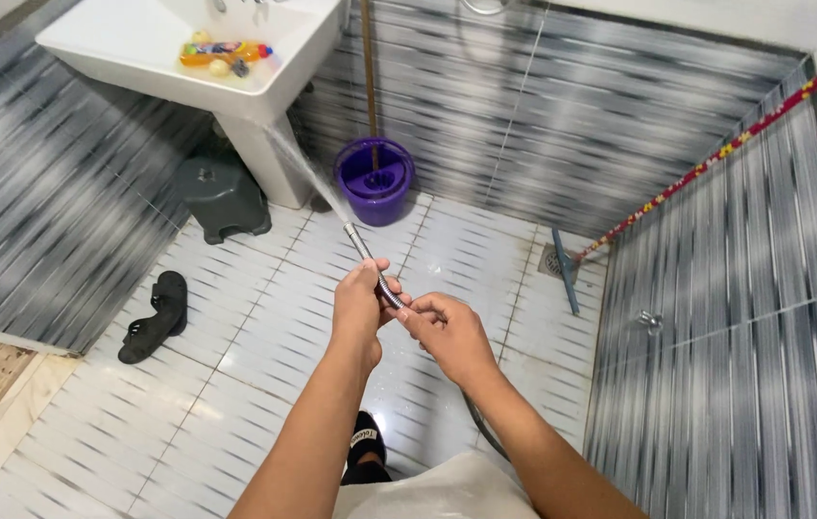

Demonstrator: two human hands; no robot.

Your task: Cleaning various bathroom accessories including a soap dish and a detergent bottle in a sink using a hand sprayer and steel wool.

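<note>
Both hands' fingers closed on metal hose (370, 259); left hand (358, 306), right hand (451, 336); seemingly orange bottle (221, 51) in sink (130, 48).

Both bare forearms reach forward and converge. The left hand (358, 306) is curled in a closed grip, thumb up; the right hand (449, 336) pinches just beside it, fingers bent.
</note>
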